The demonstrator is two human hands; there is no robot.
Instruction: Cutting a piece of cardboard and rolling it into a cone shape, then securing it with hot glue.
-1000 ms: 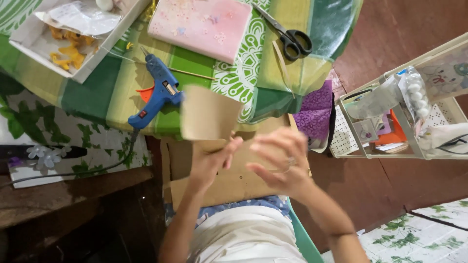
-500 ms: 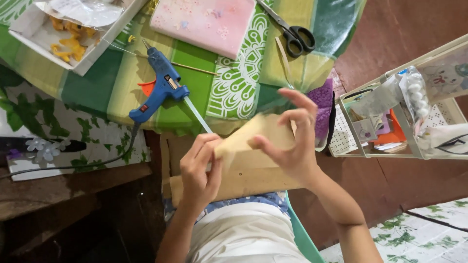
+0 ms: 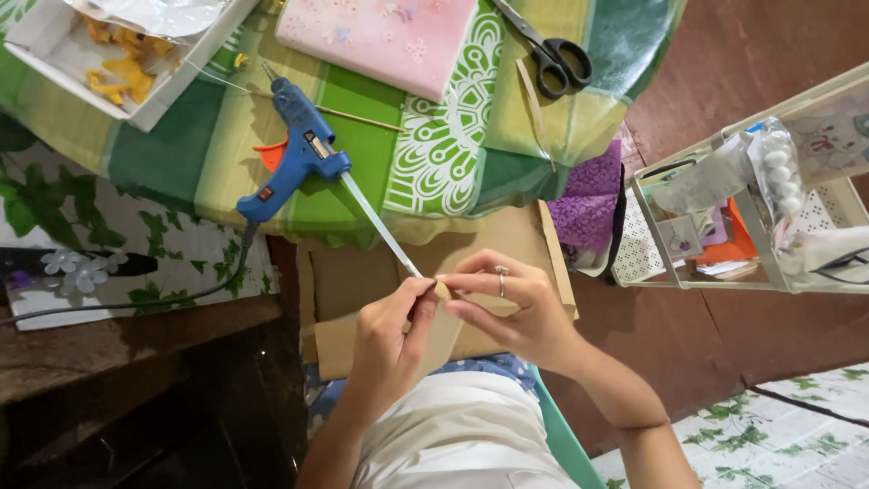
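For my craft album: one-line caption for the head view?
Both hands, left hand and right hand, pinch a folded brown paper piece below a blue glue gun.

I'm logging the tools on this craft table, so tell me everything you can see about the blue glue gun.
The blue plastic glue gun lies on its side on the green and yellow patterned tablecloth, nozzle pointing up-left, handle down-left. It has an orange trigger, a small label on the body and a red switch near the handle's end. A translucent white glue stick juts from its back toward the hands. A dark cord trails off the handle. Neither hand touches it.
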